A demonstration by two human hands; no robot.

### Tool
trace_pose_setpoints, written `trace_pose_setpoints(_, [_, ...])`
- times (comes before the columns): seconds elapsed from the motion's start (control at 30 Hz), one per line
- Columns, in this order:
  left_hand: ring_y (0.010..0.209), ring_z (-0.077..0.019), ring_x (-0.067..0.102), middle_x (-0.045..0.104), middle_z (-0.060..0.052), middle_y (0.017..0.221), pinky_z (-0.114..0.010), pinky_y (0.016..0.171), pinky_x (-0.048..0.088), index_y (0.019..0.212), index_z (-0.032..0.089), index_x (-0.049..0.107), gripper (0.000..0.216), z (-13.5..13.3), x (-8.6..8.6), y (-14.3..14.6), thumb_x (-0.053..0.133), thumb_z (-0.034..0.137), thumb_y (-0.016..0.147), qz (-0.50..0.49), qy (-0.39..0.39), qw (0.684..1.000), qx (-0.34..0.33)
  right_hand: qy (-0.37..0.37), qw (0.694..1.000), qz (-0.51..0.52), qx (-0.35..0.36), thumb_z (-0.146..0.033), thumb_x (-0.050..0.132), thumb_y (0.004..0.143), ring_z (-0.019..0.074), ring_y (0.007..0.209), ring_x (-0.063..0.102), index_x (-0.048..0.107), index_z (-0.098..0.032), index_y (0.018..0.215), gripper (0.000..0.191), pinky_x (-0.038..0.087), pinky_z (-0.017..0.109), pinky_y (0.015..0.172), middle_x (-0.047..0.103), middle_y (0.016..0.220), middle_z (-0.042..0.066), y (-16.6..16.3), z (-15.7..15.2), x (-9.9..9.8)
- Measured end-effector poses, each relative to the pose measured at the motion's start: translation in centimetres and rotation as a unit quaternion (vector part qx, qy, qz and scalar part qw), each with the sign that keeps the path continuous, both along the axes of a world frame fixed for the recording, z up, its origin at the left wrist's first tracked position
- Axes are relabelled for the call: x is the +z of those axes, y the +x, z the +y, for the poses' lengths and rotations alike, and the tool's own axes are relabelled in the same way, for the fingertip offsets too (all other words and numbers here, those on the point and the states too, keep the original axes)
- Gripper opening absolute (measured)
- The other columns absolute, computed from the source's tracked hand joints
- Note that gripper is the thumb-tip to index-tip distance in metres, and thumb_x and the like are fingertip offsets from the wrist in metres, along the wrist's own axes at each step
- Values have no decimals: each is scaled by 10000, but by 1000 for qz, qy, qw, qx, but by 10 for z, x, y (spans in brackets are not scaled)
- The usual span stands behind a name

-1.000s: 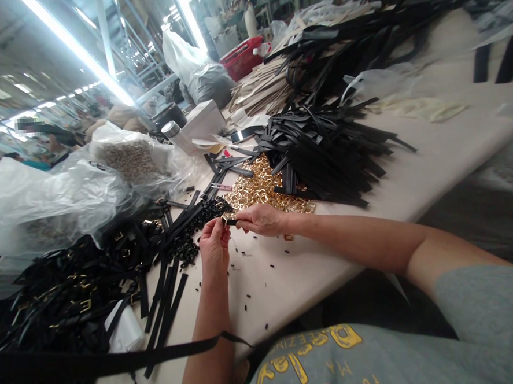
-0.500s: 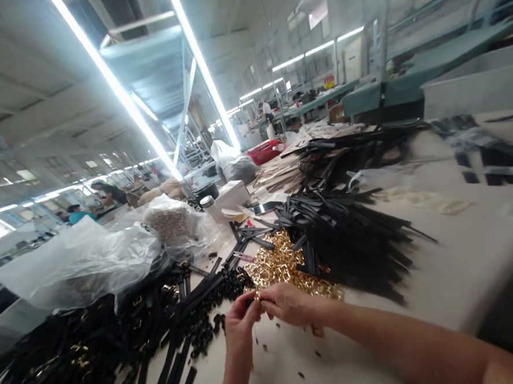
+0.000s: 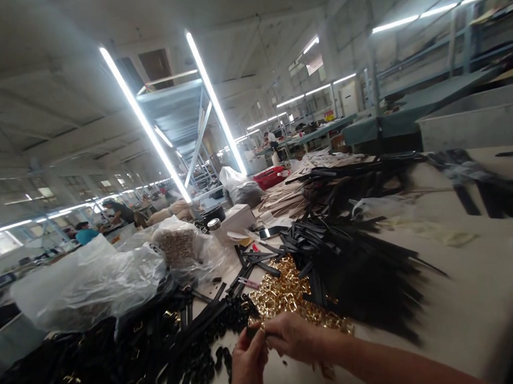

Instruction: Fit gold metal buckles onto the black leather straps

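Note:
My left hand (image 3: pixel 248 360) and my right hand (image 3: pixel 293 336) meet at the fingertips, low in the middle of the view. Between the left thumb and fingers a small end of black strap (image 3: pixel 251 332) shows. A glint of gold metal, seemingly a buckle (image 3: pixel 262 326), sits where the fingers of both hands close together; the fingers hide most of it. Just beyond the hands lies a heap of gold buckles (image 3: pixel 280 289). Small black loops (image 3: pixel 201 360) are piled left of my left hand.
Black straps (image 3: pixel 362 284) spread in a thick pile at the right. Finished-looking black straps with buckles (image 3: pixel 71 360) cover the left. Behind stand a plastic bag (image 3: pixel 96 277), a white box (image 3: pixel 239 217), a phone (image 3: pixel 273 231) and a red basket (image 3: pixel 269 178). People work in the distance.
The camera has tilted up, so the table and hands sit lower in view. Both hands stay together at the fingertips, still closed on the small pieces.

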State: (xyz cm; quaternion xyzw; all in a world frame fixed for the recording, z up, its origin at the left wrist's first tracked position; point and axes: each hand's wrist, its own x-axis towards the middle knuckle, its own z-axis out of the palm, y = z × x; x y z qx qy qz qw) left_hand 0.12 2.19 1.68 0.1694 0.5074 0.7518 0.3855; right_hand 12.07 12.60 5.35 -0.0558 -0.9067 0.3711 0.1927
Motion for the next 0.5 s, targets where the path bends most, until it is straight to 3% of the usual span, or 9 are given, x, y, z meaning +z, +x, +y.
trace_pose_setpoints(0.17, [417,-57,385,478,39,532,-165,392,275,709,170,600,465,2,-2,-2,890,474,510,56,2,998,-1,-15,1000,1,-1,-317,486,878,134,711,619,710,-161,843,275,432,209,677,686,768,37,-3,1,-5])
trace_pose_setpoints(0.33, [457,-69,414,505,23,554,-185,443,295,680,156,537,488,3,-2,-5,877,476,540,74,18,996,-44,-82,996,-8,36,-310,495,866,92,584,563,736,-161,853,284,385,174,566,650,671,7,-3,6,-6])
trace_pose_setpoints(0.5, [513,-102,478,575,-22,605,-216,505,364,730,144,605,425,-3,2,-3,860,451,584,83,38,995,-50,-148,987,-28,51,-387,495,877,69,504,488,745,-148,855,347,331,161,484,583,589,-8,1,11,-3])
